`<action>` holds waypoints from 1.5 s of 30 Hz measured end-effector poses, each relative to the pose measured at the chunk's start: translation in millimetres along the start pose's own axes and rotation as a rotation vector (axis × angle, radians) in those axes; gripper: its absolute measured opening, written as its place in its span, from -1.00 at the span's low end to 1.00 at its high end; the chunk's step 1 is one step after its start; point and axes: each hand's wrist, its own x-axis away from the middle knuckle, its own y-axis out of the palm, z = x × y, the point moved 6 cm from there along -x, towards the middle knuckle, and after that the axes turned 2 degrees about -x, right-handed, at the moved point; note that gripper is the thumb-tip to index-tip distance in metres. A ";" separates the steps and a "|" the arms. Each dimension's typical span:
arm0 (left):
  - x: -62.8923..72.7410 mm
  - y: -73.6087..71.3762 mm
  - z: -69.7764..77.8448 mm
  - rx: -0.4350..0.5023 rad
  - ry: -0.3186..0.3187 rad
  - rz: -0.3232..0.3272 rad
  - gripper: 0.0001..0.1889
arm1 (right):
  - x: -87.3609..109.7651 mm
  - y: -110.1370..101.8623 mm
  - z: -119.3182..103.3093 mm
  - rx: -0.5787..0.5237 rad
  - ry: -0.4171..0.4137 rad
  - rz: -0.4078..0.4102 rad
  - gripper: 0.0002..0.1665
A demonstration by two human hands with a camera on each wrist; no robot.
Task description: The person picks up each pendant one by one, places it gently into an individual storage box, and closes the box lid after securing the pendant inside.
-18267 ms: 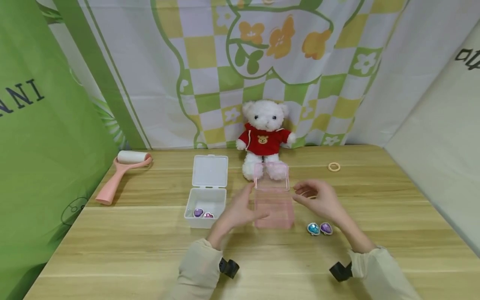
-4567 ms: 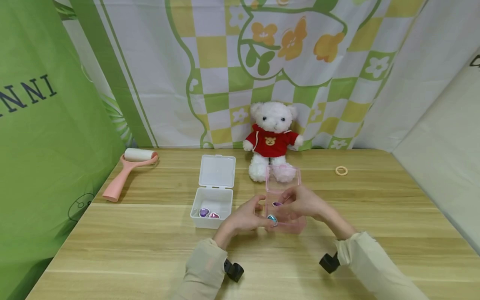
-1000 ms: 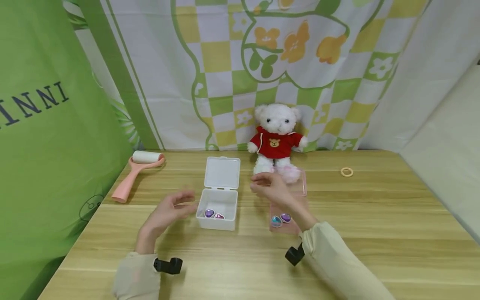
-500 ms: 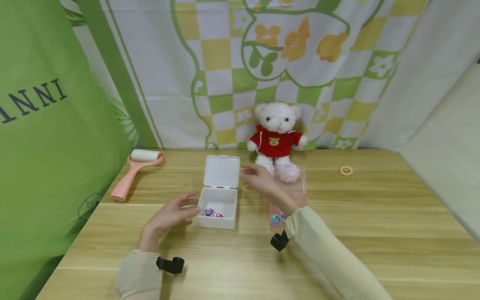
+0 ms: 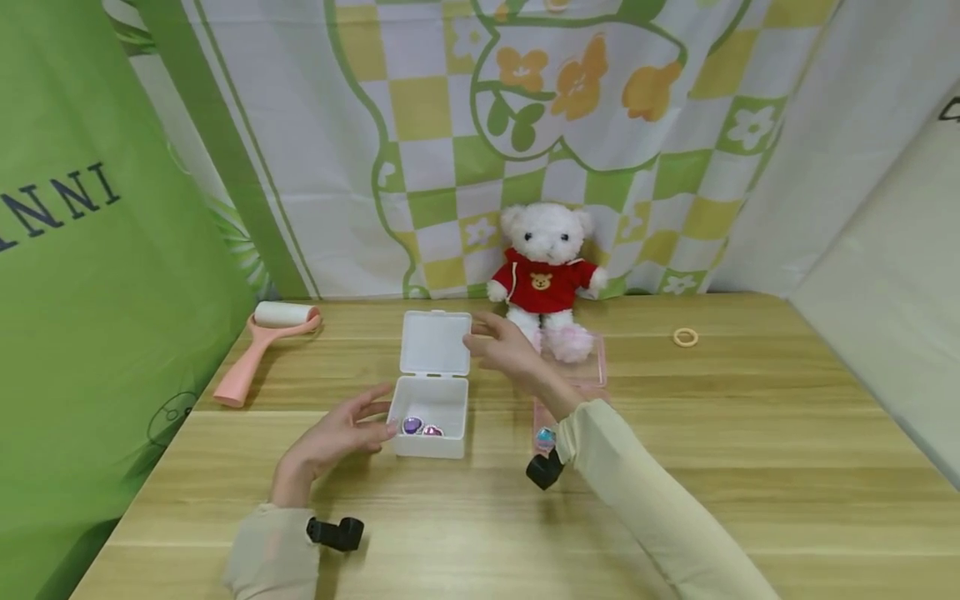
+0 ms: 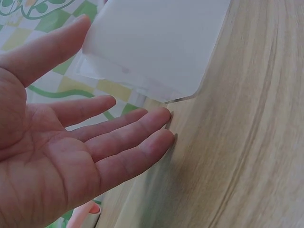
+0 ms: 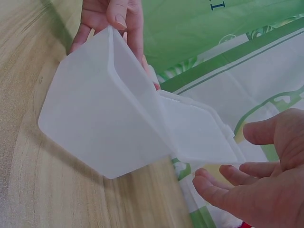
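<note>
A small white translucent plastic box [image 5: 431,446] stands on the table with its hinged lid [image 5: 437,343] raised. Inside it lie a purple gem [image 5: 412,426] and a pink gem [image 5: 432,431], both with pale rims. My left hand [image 5: 333,437] is at the box's left side, thumb tip at the rim and fingers extended along the wall. At the lid's right edge is my right hand [image 5: 510,350], its fingers loosely bent with the fingertips right at that edge. In the right wrist view the lid [image 7: 199,130] reaches toward the right fingers and thumb, which stand apart.
A pink clear box [image 5: 592,379] with its lid up sits to the right, partly behind my right forearm, a blue gem [image 5: 545,437] in it. A white teddy bear [image 5: 543,279] in red sits behind. A pink-handled roller [image 5: 255,354] lies left, a beige ring [image 5: 686,337] right.
Both gems now in the pink box went in from the table earlier. Since then my left hand moved left to the white box, and my right hand moved left to its lid.
</note>
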 end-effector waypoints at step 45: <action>1.3 8.7 5.9 -0.026 0.034 -0.054 -0.17 | 70.5 16.5 -0.9 0.109 -0.287 -0.015 -0.52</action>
